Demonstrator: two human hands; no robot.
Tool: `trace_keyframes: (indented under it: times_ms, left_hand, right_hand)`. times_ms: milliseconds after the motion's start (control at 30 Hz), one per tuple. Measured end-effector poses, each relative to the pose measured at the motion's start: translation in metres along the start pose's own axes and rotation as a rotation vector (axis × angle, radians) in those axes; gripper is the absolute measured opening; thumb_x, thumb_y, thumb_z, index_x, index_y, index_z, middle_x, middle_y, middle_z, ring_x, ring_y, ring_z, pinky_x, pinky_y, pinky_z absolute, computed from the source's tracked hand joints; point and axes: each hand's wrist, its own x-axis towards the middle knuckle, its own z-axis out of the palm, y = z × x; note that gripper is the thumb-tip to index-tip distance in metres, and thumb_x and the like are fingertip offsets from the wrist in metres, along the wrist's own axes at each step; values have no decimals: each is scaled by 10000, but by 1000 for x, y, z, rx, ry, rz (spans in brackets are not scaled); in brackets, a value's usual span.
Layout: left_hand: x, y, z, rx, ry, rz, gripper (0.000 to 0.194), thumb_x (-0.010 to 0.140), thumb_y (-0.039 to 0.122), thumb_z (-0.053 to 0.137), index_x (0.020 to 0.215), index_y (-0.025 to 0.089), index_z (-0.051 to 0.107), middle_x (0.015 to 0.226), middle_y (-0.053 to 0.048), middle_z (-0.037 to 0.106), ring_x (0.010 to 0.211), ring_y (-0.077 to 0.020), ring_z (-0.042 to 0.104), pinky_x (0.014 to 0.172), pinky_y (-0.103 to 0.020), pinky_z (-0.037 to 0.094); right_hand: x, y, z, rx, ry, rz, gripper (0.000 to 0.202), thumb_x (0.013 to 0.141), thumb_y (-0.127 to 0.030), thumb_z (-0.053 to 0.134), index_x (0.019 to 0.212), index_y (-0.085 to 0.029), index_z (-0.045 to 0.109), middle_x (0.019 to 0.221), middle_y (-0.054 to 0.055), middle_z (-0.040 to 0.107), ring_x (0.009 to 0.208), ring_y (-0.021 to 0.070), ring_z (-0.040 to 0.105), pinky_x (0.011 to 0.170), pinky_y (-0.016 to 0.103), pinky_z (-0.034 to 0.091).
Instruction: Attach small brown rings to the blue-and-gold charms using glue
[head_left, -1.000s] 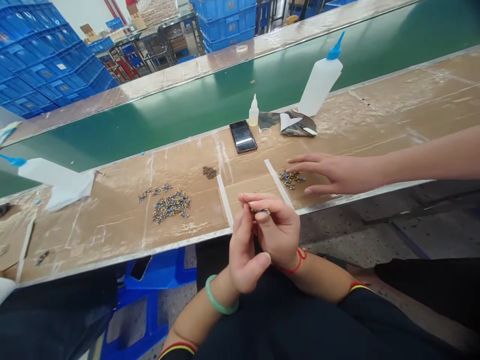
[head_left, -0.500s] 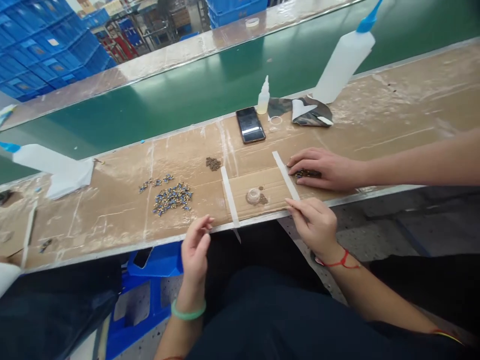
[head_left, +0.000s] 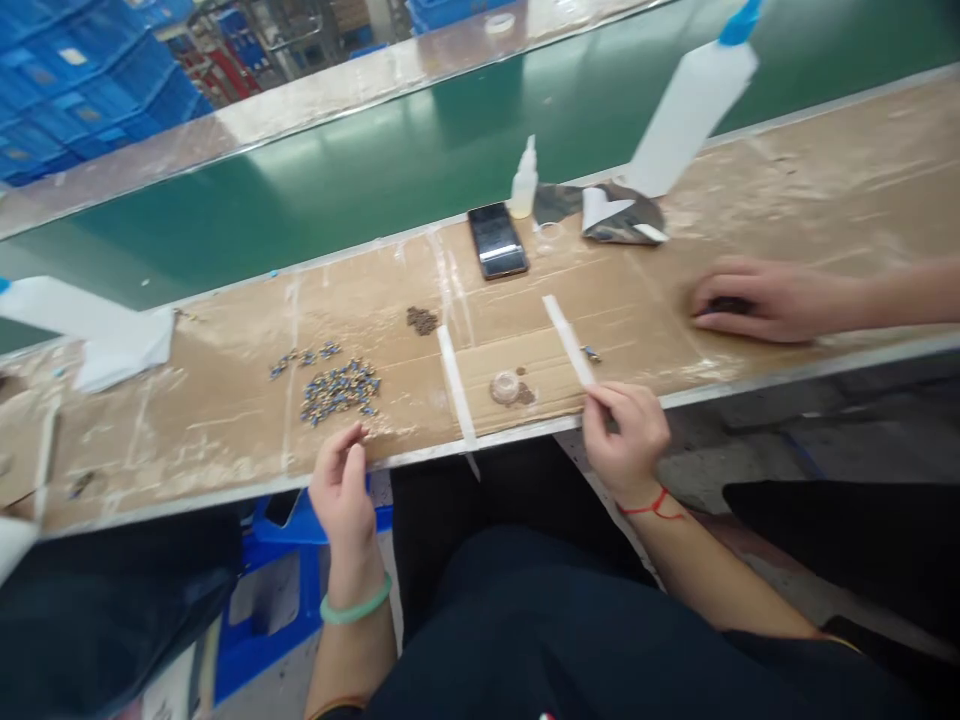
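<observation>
My left hand (head_left: 343, 490) hovers at the table's front edge, its fingers loosely curled and the thumb apart, with nothing visible in it. Just beyond its fingertips lies a pile of small blue-and-gold metal parts (head_left: 340, 390). My right hand (head_left: 626, 440) is closed in a pinch at the near end of the right white strip (head_left: 568, 340); whatever the fingers hold is hidden. One or two small blue-and-gold parts (head_left: 592, 354) lie beside that strip. Between the two strips sits a small round clear dish (head_left: 505, 386) with brown bits by it.
A co-worker's hand (head_left: 780, 298) covers a dark clump on the right. Behind are a small pile of brown pieces (head_left: 421, 320), a phone (head_left: 498, 240), a small dropper bottle (head_left: 524, 180), a camouflage cloth (head_left: 626, 225) and a large white bottle (head_left: 694, 115). The left strip (head_left: 456, 385) reaches the edge.
My left hand has moved left, towards the blue-and-gold pile. The co-worker's hand has slid right, away from the strip, uncovering a small part there. My right hand stays near the strip's end.
</observation>
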Motion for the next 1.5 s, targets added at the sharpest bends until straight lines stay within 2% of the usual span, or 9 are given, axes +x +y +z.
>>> trace_keyframes:
  times_ms: [167, 367, 733, 900, 1033, 1167, 1333, 1433, 1500]
  left_hand:
    - [21, 1, -5, 373, -88, 143, 199, 1010, 283, 673, 1142, 193, 792, 1067, -95, 784, 933, -225, 743, 867, -369, 627]
    - [45, 7, 2, 482, -197, 179, 223, 917, 97, 675, 1055, 214, 804, 1120, -64, 705, 721, -150, 616, 835, -355, 615]
    - [60, 24, -20, 556, -540, 174, 121, 914, 112, 630, 875, 227, 640, 1023, -69, 661, 904, -237, 649, 891, -387, 579]
    - [40, 30, -18, 536, -515, 206, 137, 972, 131, 587, 899, 246, 602, 968, -83, 685, 1005, -292, 659, 968, -455, 564]
    - [-2, 53, -7, 323, -583, 207, 82, 1061, 201, 596, 1013, 241, 649, 957, -69, 732, 920, -248, 699, 850, -383, 579]
    - [-26, 80, 15, 137, -629, 457, 74, 1078, 176, 638, 1041, 238, 654, 918, -41, 770, 832, -199, 713, 764, -322, 564]
    - [-17, 95, 33, 118, -540, 754, 114, 1103, 139, 610, 1071, 241, 648, 912, -31, 801, 760, -175, 712, 722, -317, 566]
    - [-15, 98, 34, 0, -526, 706, 94, 1094, 164, 661, 1114, 256, 667, 937, -27, 798, 776, -170, 716, 736, -315, 582]
    - [-17, 98, 33, -118, -518, 526, 130, 1075, 218, 729, 1192, 265, 695, 974, -33, 789, 809, -166, 717, 757, -303, 591]
  right_hand:
    - [12, -40, -4, 190, 150, -156, 259, 909, -59, 813, 1051, -275, 809, 910, 29, 774, 799, 233, 738, 801, 416, 604]
    - [26, -100, -4, 480, -14, -274, 390, 868, 67, 744, 1087, -255, 769, 878, -8, 749, 766, 184, 721, 717, 353, 594]
    - [24, -107, 1, 550, -128, -191, 329, 930, 0, 707, 1052, -301, 762, 830, -4, 742, 723, 194, 706, 658, 366, 581]
    - [30, -123, 1, 696, -224, -189, 372, 953, 5, 647, 1123, -299, 776, 780, -8, 744, 681, 192, 704, 621, 355, 579]
    - [30, -134, 6, 863, -467, -103, 240, 1059, -152, 675, 1253, -273, 746, 876, 12, 798, 729, 182, 752, 671, 319, 631]
    - [25, -136, 11, 1013, -556, 128, 116, 1097, -299, 703, 1200, -268, 749, 871, -3, 785, 698, 148, 724, 645, 254, 618]
    - [36, -132, 9, 1024, -599, 249, 160, 1087, -307, 722, 944, -241, 750, 800, -2, 769, 668, 145, 716, 626, 245, 609]
    - [45, -131, 7, 1006, -539, 188, 121, 1073, -239, 722, 955, -240, 749, 821, 11, 790, 689, 156, 741, 633, 260, 615]
    - [48, -131, 6, 996, -416, 127, 100, 1059, -185, 719, 992, -251, 749, 864, 17, 810, 740, 168, 769, 672, 274, 636]
